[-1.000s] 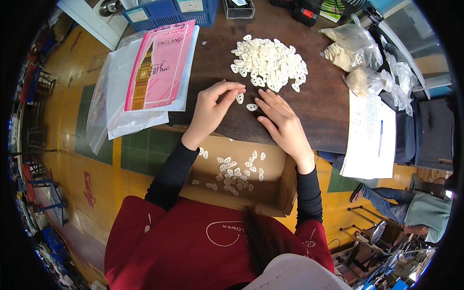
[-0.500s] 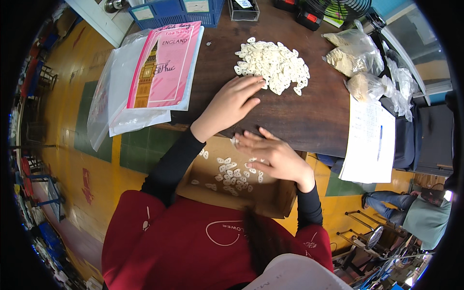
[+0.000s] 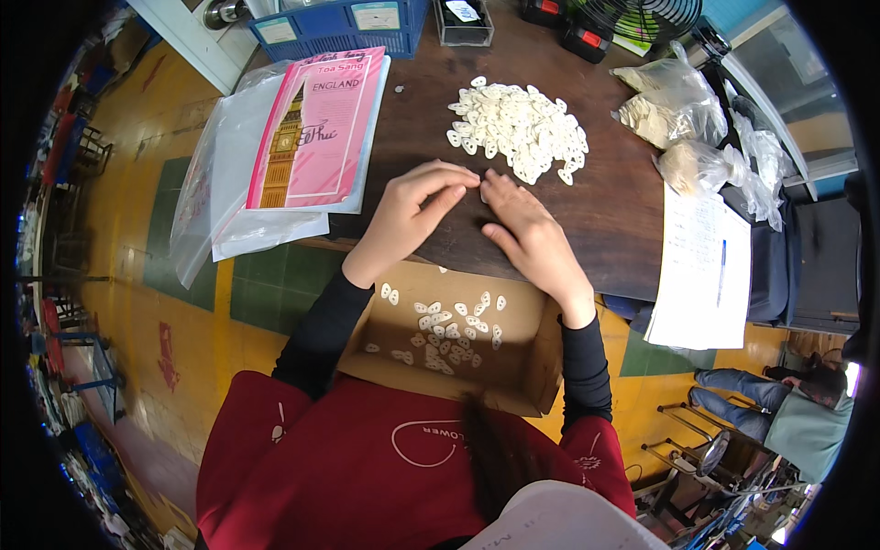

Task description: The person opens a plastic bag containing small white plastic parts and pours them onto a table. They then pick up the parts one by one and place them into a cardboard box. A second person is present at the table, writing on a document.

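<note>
A heap of small cream-white flat pieces with holes [image 3: 518, 128] lies on the dark wooden table [image 3: 605, 215]. Just in front of it my left hand [image 3: 412, 213] rests at the tabletop, fingers stretched forward and the thumb a little apart. Beside it is my right hand [image 3: 532, 229], flat with its thumb spread. The fingertips of both hands nearly meet near the heap's front edge. Whether any piece lies under them is hidden. Below the table edge, against my body, an open cardboard box [image 3: 513, 367] holds several similar scattered pieces [image 3: 445, 335].
A pink booklet [image 3: 321, 137] lies on papers and a clear plastic bag at left. Behind stand a blue crate [image 3: 335, 32] and a small clear box [image 3: 465, 32]. At right are tied bags [image 3: 674, 101], written sheets [image 3: 692, 275] with a pen, and a fan [image 3: 642, 18]. A person sits far right.
My right hand has moved forward from above the box onto the table. My left hand has drawn back slightly from the heap. More of the box's pieces show.
</note>
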The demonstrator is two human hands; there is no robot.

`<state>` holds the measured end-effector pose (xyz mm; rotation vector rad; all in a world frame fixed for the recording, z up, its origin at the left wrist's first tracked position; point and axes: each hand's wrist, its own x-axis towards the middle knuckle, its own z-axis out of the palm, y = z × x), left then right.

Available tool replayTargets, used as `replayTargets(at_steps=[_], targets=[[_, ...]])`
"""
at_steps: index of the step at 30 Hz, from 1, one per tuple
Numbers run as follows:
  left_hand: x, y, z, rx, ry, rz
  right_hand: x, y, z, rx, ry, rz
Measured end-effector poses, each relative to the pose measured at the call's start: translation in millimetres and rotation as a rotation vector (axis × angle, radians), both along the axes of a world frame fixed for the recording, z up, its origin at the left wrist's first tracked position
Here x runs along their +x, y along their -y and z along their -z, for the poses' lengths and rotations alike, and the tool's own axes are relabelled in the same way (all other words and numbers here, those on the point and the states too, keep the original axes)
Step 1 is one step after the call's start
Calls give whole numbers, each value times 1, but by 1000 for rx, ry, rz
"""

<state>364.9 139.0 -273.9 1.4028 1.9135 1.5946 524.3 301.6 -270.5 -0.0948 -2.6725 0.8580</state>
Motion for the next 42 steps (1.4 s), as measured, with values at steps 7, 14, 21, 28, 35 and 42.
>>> replayTargets(at_steps=[7, 14, 21, 28, 35, 42], targets=[[-21, -13, 15, -81, -217, -169, 29, 27, -3, 175, 110, -218], [-8, -15, 31, -235, -565, -51, 66, 29, -19, -418, 118, -424], [17, 1, 14, -98, -262, 86, 12, 7, -8, -149, -61, 10], [-10, -2, 0, -75, -146, -66, 21, 24, 3, 207, 73, -149], [6, -63, 26, -21, -594, 75, 59, 32, -12, -242, 138, -423], [16, -35, 27, -255, -525, 263, 59, -8, -25, -222, 22, 84]])
